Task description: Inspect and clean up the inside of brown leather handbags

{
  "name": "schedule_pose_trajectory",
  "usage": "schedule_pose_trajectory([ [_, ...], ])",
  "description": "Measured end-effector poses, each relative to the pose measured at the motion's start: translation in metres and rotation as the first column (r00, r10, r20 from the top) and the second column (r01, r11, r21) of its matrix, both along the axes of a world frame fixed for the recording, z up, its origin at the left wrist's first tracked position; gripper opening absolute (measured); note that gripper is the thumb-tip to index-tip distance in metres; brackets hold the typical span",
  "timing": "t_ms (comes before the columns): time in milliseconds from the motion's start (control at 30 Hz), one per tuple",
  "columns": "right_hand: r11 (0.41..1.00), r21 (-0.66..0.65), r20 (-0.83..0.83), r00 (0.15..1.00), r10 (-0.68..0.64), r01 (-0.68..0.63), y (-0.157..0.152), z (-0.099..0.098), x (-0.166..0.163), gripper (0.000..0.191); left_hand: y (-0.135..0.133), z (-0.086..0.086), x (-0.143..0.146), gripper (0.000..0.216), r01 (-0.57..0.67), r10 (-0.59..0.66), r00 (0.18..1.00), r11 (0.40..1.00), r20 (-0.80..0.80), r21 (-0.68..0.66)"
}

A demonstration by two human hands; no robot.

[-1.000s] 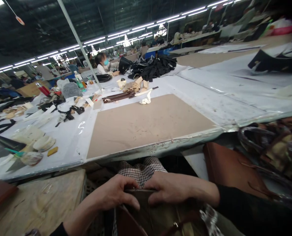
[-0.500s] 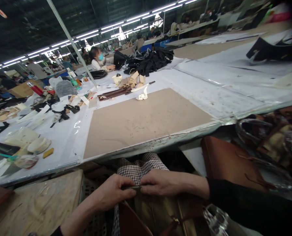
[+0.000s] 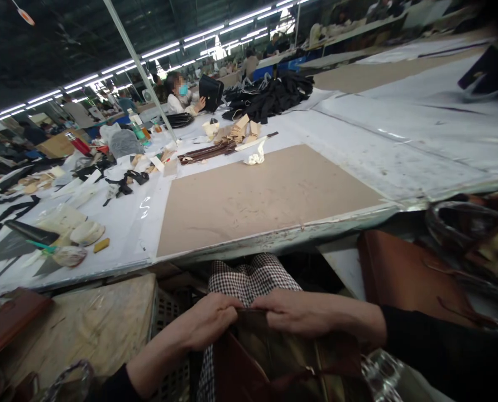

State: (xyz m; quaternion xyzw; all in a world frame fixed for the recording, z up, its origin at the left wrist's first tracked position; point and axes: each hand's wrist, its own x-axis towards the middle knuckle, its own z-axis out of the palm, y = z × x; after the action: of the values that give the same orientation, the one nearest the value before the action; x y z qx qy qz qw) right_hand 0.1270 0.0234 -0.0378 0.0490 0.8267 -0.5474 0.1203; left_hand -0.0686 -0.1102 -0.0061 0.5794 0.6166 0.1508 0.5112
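A brown leather bag [image 3: 274, 363] rests on my lap, over checked trousers [image 3: 249, 282], below the table edge. My left hand [image 3: 207, 326] is closed on the bag's top edge at its left corner. Just to the right, my right hand [image 3: 293, 314] is closed on the same top edge, fingers curled over it. The two hands nearly touch. The bag's strap and a metal ring [image 3: 310, 371] show lower down.
A big beige board [image 3: 266, 195] lies on the white worktable ahead. Another brown bag [image 3: 403, 276] and plastic-wrapped bags [image 3: 470, 234] sit at the right. A wooden board [image 3: 85, 329] is at the left. Tools, straps and black fabric clutter the far table, where a seated person [image 3: 180, 97] works.
Both hands stay on the bag's top edge, and the bag has opened a little wider. The view has shifted slightly to the left.
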Motion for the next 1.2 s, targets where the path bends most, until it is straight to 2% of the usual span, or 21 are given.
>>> schedule_pose_trajectory([
  [100,0.996,-0.095,0.014,1.000,0.004,-0.003,0.006,0.003,-0.005,0.037,-0.006,-0.003,0.004,0.024,-0.184,0.179,0.966,0.983,0.186,0.008],
  [200,0.989,-0.151,-0.054,0.998,-0.009,0.001,0.006,-0.001,-0.016,0.065,-0.015,-0.008,0.014,0.029,-0.393,0.386,0.869,0.919,0.310,-0.044],
  [267,0.991,-0.131,-0.111,0.994,-0.015,0.000,0.003,-0.003,-0.023,0.071,-0.023,-0.008,0.021,0.046,-0.462,0.447,0.825,0.886,0.346,-0.044],
  [367,1.000,0.008,-0.097,0.995,-0.021,0.022,0.002,0.004,-0.029,0.066,-0.036,-0.005,0.023,0.075,-0.506,0.501,0.757,0.856,0.419,-0.108],
  [500,0.959,0.281,-0.026,0.999,-0.026,0.033,0.008,0.026,-0.029,0.037,-0.047,0.006,0.012,0.081,-0.567,0.584,0.661,0.800,0.471,-0.197],
  [567,0.934,0.356,-0.013,0.999,-0.033,0.036,0.012,0.033,-0.029,0.029,-0.050,0.011,0.008,0.072,-0.554,0.583,0.662,0.804,0.471,-0.216],
  [667,0.909,0.415,0.013,0.999,-0.051,0.041,0.012,0.037,-0.029,0.025,-0.056,0.014,0.009,0.062,-0.499,0.534,0.705,0.841,0.467,-0.208],
  [800,0.900,0.432,0.025,0.997,-0.073,0.056,0.007,0.036,-0.027,0.021,-0.071,0.004,0.023,0.067,-0.489,0.495,0.762,0.863,0.419,-0.131],
  [867,0.901,0.430,-0.009,0.999,-0.049,0.048,0.009,0.032,-0.025,0.024,-0.080,-0.005,0.028,0.058,-0.499,0.499,0.801,0.862,0.331,-0.092],
  [900,0.909,0.416,-0.044,0.999,-0.019,0.036,0.012,0.029,-0.024,0.027,-0.085,-0.008,0.030,0.053,-0.495,0.492,0.823,0.866,0.284,-0.068],
  [967,0.950,0.311,-0.138,0.989,0.049,-0.004,0.019,0.022,-0.025,0.048,-0.092,-0.014,0.031,0.049,-0.478,0.470,0.858,0.878,0.207,-0.012],
  [1033,0.990,0.111,-0.209,0.972,0.106,-0.084,0.026,0.016,-0.029,0.069,-0.097,-0.017,0.032,0.051,-0.454,0.445,0.883,0.891,0.152,0.028],
  [1067,0.992,0.011,-0.222,0.967,0.128,-0.129,0.028,0.013,-0.032,0.071,-0.100,-0.017,0.031,0.051,-0.443,0.436,0.892,0.896,0.124,0.038],
  [1133,0.975,-0.116,-0.212,0.964,0.163,-0.191,0.028,0.009,-0.041,0.057,-0.103,-0.015,0.031,0.050,-0.422,0.419,0.906,0.906,0.064,0.040],
  [1200,0.968,-0.130,-0.190,0.964,0.188,-0.215,0.026,0.006,-0.051,0.036,-0.104,-0.010,0.031,0.047,-0.403,0.403,0.915,0.914,0.008,0.040],
])
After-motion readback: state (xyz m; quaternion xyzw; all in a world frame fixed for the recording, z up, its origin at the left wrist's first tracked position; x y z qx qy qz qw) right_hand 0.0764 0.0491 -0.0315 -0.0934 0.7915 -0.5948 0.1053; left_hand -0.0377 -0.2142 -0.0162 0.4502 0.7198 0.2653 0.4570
